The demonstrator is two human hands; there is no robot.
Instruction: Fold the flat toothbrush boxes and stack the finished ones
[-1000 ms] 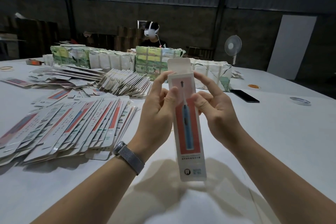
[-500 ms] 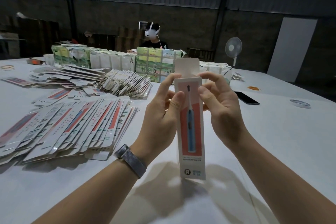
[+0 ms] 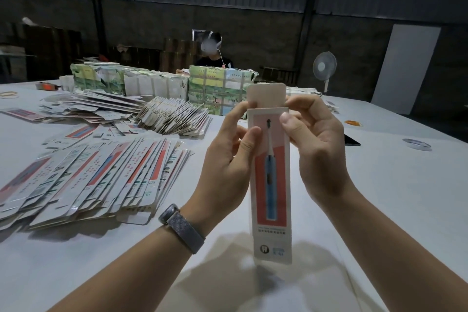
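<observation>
I hold one toothbrush box (image 3: 271, 185) upright above the white table (image 3: 395, 205), its red front with a blue toothbrush picture facing me. Its top flap (image 3: 266, 95) stands open and upright. My left hand (image 3: 228, 167) grips the box's upper left edge, thumb on the front. My right hand (image 3: 316, 144) pinches the upper right edge near the flap, thumb on the front. A fanned pile of flat boxes (image 3: 86, 180) lies to the left. A second leaning row of boxes (image 3: 174, 116) sits further back.
Bundled packs of cardboard (image 3: 215, 86) line the far side of the table, and a person sits behind them. A black phone (image 3: 352, 140), a tape roll (image 3: 416, 144) and an orange ring (image 3: 353, 123) lie to the right. A standing fan (image 3: 324, 68) is beyond the table.
The box has moved slightly right and up with both hands. My fingers have shifted up toward the top flap, which still stands open.
</observation>
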